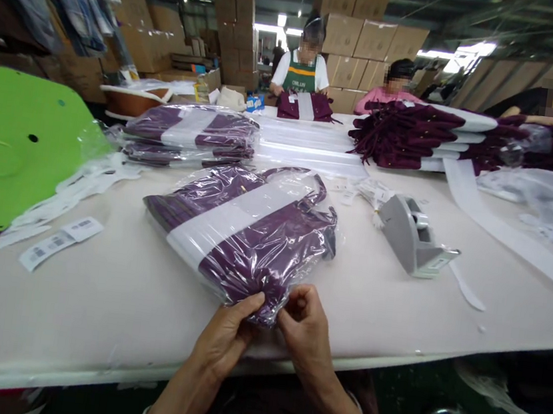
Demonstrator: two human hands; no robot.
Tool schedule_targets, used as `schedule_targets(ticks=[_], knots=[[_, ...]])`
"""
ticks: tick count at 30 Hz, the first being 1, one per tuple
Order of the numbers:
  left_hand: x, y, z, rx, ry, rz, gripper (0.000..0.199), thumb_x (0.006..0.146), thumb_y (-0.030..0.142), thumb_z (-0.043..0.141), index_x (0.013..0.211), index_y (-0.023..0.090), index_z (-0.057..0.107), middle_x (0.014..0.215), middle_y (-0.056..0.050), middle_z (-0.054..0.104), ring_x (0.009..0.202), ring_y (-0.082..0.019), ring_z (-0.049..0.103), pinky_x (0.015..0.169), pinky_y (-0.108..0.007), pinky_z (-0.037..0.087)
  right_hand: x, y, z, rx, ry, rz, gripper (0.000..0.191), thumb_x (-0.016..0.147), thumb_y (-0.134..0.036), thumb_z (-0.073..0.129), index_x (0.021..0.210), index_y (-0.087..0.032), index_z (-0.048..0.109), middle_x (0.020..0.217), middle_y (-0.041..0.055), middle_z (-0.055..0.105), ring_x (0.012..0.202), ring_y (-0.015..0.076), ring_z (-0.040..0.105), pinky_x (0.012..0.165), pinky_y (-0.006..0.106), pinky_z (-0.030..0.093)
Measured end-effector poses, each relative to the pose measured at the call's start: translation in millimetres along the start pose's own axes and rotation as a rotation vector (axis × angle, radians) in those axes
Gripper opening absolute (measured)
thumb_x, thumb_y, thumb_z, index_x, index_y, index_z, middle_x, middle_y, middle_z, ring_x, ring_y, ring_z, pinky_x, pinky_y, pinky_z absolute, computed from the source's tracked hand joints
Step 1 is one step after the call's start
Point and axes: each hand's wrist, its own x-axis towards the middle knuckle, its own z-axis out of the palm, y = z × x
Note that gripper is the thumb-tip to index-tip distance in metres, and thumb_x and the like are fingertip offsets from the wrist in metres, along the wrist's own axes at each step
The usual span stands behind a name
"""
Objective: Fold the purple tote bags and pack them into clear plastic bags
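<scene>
Head view, hands (225,338), pinching plastic-wrapped bundle (247,237)

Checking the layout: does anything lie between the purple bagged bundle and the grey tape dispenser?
Nothing visible: only bare off-white table top separates the purple bundle in clear plastic from the grey tape dispenser. The left hand and right hand pinch the bundle's near end.

I read bright overhead light from ceiling lamps (282,19), hard glare on the plastic wrap (245,257), faint shadows, wide-angle bowing along the table edge (85,371), blur toward the upper right corner
</scene>
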Motion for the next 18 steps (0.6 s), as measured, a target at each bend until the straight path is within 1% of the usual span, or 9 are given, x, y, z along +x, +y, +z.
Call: schedule_targets(ticks=[2, 5, 7, 9, 10, 12, 14, 16, 18], knots=[[0, -2, 0.9, -0.007, -0.020, 0.029, 0.036, 0.057, 0.017, 0.091, 0.090, 0.012, 0.076, 0.090, -0.005, 0.077, 0.079, -0.016, 0.069, 0.071, -0.026, 0.059, -2, -5, 0, 0.054, 0.012, 0.066, 0.024, 0.079, -0.028, 0.069, 0.089, -0.023, 0.048, 0.077, -0.0025, 0.062, 0.071, 0.0149, 0.059, 0.066, 0.027, 0.047], [0, -5, 1.0, 0.008, -0.064, 0.072, 0.033, 0.062, 0.019, 0.089, 0.092, 0.014, 0.076, 0.092, -0.004, 0.077, 0.081, -0.016, 0.069, 0.074, -0.025, 0.057, -9, -18, -9, 0.203, -0.089, 0.208, 0.030, 0.079, -0.026, 0.068, 0.102, -0.022, 0.049, 0.081, -0.0017, 0.066, 0.076, 0.0159, 0.062, 0.071, 0.028, 0.048], [0, -8, 1.4, 0.034, -0.078, 0.105, 0.034, 0.063, 0.021, 0.088, 0.094, 0.015, 0.076, 0.094, -0.004, 0.077, 0.082, -0.016, 0.068, 0.076, -0.026, 0.056, -12, -25, -16, 0.313, -0.154, 0.308, 0.042, 0.084, -0.029, 0.065, 0.120, -0.022, 0.045, 0.082, -0.0018, 0.068, 0.080, 0.0163, 0.063, 0.077, 0.029, 0.049], [-2, -11, 3.7, 0.077, -0.085, 0.150, 0.036, 0.064, 0.023, 0.088, 0.097, 0.015, 0.076, 0.096, -0.005, 0.077, 0.085, -0.018, 0.069, 0.081, -0.028, 0.055, -13, -29, -20, 0.372, -0.137, 0.369, 0.060, 0.084, -0.039, 0.068, 0.133, -0.021, 0.038, 0.083, -0.0016, 0.069, 0.081, 0.0173, 0.065, 0.078, 0.031, 0.050], [-4, -13, 5.9, 0.101, -0.094, 0.170, 0.038, 0.065, 0.025, 0.087, 0.100, 0.015, 0.075, 0.097, -0.006, 0.077, 0.088, -0.019, 0.069, 0.084, -0.030, 0.055, -12, -31, -19, 0.382, -0.110, 0.378, 0.069, 0.082, -0.044, 0.071, 0.136, -0.021, 0.036, 0.085, -0.0007, 0.070, 0.082, 0.0183, 0.066, 0.077, 0.031, 0.050], [-9, -16, 12.0, 0.144, -0.118, 0.197, 0.042, 0.068, 0.028, 0.086, 0.106, 0.014, 0.074, 0.103, -0.008, 0.076, 0.095, -0.023, 0.069, 0.091, -0.034, 0.053, -9, -31, -16, 0.378, -0.064, 0.366, 0.077, 0.074, -0.048, 0.078, 0.134, -0.021, 0.038, 0.093, 0.0024, 0.072, 0.085, 0.0209, 0.068, 0.076, 0.032, 0.052], [-15, -19, 18.2, 0.182, -0.153, 0.203, 0.043, 0.072, 0.032, 0.083, 0.110, 0.015, 0.072, 0.107, -0.010, 0.076, 0.102, -0.026, 0.068, 0.096, -0.038, 0.051, -6, -31, -12, 0.368, -0.059, 0.337, 0.073, 0.069, -0.046, 0.083, 0.126, -0.021, 0.046, 0.101, 0.0056, 0.073, 0.092, 0.0239, 0.069, 0.081, 0.035, 0.054], [-19, -21, 20.7, 0.200, -0.211, 0.178, 0.041, 0.075, 0.034, 0.080, 0.110, 0.014, 0.072, 0.107, -0.012, 0.075, 0.107, -0.029, 0.066, 0.098, -0.041, 0.049, -4, -30, -12, 0.359, -0.086, 0.323, 0.067, 0.068, -0.045, 0.085, 0.120, -0.021, 0.051, 0.105, 0.0074, 0.074, 0.098, 0.0266, 0.070, 0.087, 0.037, 0.054], [-22, -22, 15.4, 0.165, -0.292, 0.113, 0.044, 0.070, 0.035, 0.083, 0.107, 0.013, 0.073, 0.107, -0.014, 0.075, 0.109, -0.032, 0.066, 0.100, -0.043, 0.048, -3, -27, -21, 0.341, -0.119, 0.334, 0.065, 0.069, -0.047, 0.084, 0.120, -0.022, 0.052, 0.106, 0.0082, 0.075, 0.101, 0.0285, 0.070, 0.088, 0.039, 0.055]])
